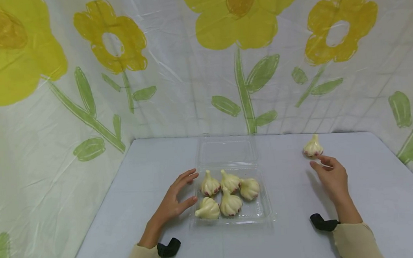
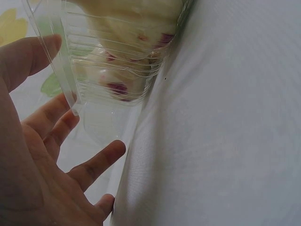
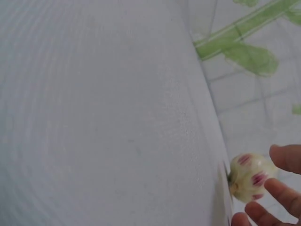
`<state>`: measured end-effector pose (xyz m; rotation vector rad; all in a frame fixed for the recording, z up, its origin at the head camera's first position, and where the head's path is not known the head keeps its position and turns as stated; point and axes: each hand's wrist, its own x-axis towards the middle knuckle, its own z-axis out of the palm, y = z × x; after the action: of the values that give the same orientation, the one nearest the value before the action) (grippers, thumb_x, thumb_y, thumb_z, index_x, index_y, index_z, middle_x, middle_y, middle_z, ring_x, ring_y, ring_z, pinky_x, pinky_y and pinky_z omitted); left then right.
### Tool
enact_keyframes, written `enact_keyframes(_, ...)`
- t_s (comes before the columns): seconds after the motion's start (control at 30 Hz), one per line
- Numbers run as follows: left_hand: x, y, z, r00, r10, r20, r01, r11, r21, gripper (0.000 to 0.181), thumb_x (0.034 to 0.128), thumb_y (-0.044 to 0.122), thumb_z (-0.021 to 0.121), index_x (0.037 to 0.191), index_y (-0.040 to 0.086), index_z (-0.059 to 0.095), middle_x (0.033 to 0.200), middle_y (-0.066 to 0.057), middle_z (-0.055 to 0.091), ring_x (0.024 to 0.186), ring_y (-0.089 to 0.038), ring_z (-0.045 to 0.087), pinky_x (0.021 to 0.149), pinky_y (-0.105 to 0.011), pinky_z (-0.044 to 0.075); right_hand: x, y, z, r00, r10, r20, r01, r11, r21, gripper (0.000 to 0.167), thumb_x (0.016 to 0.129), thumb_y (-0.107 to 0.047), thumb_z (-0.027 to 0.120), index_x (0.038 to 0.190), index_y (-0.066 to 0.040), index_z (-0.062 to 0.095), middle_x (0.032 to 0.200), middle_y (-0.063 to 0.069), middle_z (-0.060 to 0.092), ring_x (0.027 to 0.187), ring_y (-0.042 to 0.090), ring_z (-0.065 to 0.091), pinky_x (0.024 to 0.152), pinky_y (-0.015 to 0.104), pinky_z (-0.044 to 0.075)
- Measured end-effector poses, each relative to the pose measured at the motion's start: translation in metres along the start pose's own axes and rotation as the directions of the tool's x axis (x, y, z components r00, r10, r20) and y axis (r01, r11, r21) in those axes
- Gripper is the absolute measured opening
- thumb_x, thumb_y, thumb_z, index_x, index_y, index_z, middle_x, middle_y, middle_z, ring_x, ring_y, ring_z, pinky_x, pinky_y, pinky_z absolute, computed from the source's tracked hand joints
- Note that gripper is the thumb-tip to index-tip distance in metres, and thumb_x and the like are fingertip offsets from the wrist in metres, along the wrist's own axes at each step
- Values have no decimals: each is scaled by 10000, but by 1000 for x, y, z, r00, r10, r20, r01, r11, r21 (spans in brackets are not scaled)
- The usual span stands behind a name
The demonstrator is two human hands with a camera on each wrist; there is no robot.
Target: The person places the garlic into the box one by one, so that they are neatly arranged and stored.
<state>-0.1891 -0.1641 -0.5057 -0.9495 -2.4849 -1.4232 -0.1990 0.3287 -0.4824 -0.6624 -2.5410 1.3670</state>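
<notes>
Several garlic bulbs [image 1: 231, 203] lie in a clear plastic clamshell box [image 1: 248, 213], whose lid [image 1: 227, 151] is folded back on the table. At the box's left side is my left hand [image 1: 176, 196], fingers spread and thumb apart; in the left wrist view its thumb and fingers are by the clear rim [image 2: 61, 70]. One more garlic bulb [image 1: 313, 147] sits alone at the table's back right. Just in front of it, my right hand [image 1: 333, 176] reaches with thumb and forefinger apart and nothing between them. Purple streaks mark that bulb [image 3: 251, 178] in the right wrist view.
A white cloth covers the table [image 1: 291, 238]. Behind and beside it hangs a pale curtain [image 1: 176, 107] with yellow flowers and green leaves. Black wrist mounts [image 1: 169, 247] sit at both cuffs.
</notes>
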Motion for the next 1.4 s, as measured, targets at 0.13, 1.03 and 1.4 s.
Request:
enact_keyframes(0.13, 1, 0, 0, 1000, -3, 1, 3, 1000, 0, 628, 911, 137, 712, 1488, 24, 490, 1597, -167, 405, 1291, -392, 549, 1052, -630, 412, 3, 3, -2, 1000, 26, -6, -26, 999, 21, 624, 980, -429, 621, 1473, -63, 514, 1478, 156, 504, 1242, 246, 513, 724, 138, 428)
enact_keyframes(1.03, 0, -3, 0, 1000, 4, 4, -4, 1000, -7, 633, 909, 113, 708, 1497, 38, 484, 1588, -210, 400, 1294, -393, 543, 1051, -636, 410, 33, 8, -15, 990, -8, 142, 6, 1000, 13, 861, 984, -514, 590, 1632, -104, 201, 1601, 300, 302, 627, 66, 572, 607, 208, 498)
enact_keyframes(1.4, 0, -1, -1, 1000, 1, 8, -1, 1000, -16, 636, 914, 121, 704, 1502, 38, 477, 1611, -153, 389, 1285, -380, 545, 1035, -667, 404, 53, 10, -17, 977, -76, 199, 83, 996, -23, 911, 975, -546, 596, 1642, -110, 153, 1605, 339, 264, 731, -46, 563, 585, 238, 528)
